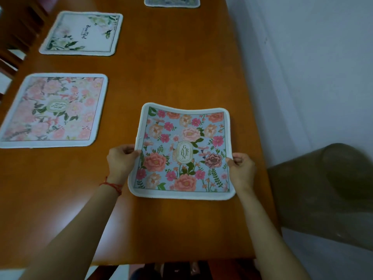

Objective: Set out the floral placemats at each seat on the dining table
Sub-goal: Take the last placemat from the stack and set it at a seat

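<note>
Garden placemat [182, 152] seemingly flat, lettering upright, pinched by both hands

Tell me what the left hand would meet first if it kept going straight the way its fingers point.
The left hand pinches the left edge of the blue floral placemat, fingers pointing right across it. Going straight on, it would likely meet the right hand gripping the opposite edge, though depth is uncertain.

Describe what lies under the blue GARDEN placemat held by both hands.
The wooden table shows all around the GARDEN placemat, pinched by the left hand and right hand. The surface directly beneath is covered, so unseen.
</note>
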`<move>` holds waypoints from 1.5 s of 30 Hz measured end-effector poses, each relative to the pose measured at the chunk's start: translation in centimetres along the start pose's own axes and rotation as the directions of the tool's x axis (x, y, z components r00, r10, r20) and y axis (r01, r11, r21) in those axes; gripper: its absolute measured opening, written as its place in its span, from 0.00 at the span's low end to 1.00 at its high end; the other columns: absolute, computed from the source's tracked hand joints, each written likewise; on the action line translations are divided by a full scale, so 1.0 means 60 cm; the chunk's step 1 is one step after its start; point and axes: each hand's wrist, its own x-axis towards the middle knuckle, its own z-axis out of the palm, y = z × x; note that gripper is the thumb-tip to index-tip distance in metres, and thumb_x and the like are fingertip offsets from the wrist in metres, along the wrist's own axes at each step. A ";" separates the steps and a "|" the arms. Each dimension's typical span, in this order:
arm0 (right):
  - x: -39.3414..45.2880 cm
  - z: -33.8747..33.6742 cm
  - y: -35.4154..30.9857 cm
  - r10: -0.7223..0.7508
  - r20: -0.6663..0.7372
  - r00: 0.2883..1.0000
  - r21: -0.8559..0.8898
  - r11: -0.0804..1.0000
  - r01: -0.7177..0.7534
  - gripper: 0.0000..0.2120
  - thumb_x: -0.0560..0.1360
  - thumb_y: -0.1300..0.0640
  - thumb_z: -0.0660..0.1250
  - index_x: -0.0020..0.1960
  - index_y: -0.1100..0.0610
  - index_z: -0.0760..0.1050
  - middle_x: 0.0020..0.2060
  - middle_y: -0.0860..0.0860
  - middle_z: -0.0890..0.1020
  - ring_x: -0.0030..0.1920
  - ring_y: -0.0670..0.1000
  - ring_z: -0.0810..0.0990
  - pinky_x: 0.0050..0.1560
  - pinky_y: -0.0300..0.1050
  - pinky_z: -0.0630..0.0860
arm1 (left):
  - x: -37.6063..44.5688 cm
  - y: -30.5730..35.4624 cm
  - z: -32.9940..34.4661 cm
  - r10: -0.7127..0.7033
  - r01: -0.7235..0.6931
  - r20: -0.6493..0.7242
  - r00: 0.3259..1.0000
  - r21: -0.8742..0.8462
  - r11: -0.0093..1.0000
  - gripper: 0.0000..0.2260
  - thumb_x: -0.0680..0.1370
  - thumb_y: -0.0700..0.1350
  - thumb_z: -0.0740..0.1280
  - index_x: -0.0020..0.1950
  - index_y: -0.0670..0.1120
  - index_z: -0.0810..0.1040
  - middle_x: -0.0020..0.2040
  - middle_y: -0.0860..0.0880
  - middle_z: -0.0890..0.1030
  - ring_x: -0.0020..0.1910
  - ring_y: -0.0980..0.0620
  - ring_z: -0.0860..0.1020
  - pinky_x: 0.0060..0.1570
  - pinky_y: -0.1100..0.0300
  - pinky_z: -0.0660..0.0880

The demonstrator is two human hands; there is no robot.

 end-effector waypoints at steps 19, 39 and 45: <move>-0.109 -0.012 0.027 -0.016 0.051 0.999 -0.036 0.999 0.018 0.09 0.74 0.66 0.66 0.53 0.66 0.74 0.42 0.55 0.77 0.34 0.42 0.74 0.26 0.24 0.70 | -0.104 -0.090 -0.064 -0.023 0.023 0.021 1.000 0.003 1.000 0.07 0.74 0.39 0.68 0.50 0.38 0.80 0.43 0.45 0.80 0.39 0.48 0.78 0.41 0.58 0.75; -0.103 -0.015 0.076 0.079 0.012 0.997 -0.122 0.990 -0.077 0.09 0.75 0.64 0.65 0.54 0.64 0.74 0.49 0.60 0.80 0.39 0.50 0.76 0.30 0.35 0.69 | -0.097 -0.108 -0.040 0.029 -0.038 0.098 0.995 0.090 0.995 0.12 0.73 0.39 0.69 0.56 0.37 0.79 0.53 0.38 0.82 0.43 0.47 0.79 0.46 0.57 0.76; -0.097 -0.013 0.079 0.068 0.025 0.997 -0.118 0.991 -0.064 0.10 0.74 0.64 0.66 0.55 0.64 0.74 0.49 0.61 0.81 0.40 0.51 0.77 0.31 0.36 0.70 | -0.099 -0.114 -0.042 0.023 -0.031 0.086 0.996 0.092 0.995 0.13 0.73 0.40 0.69 0.56 0.37 0.79 0.53 0.39 0.82 0.45 0.45 0.80 0.47 0.56 0.77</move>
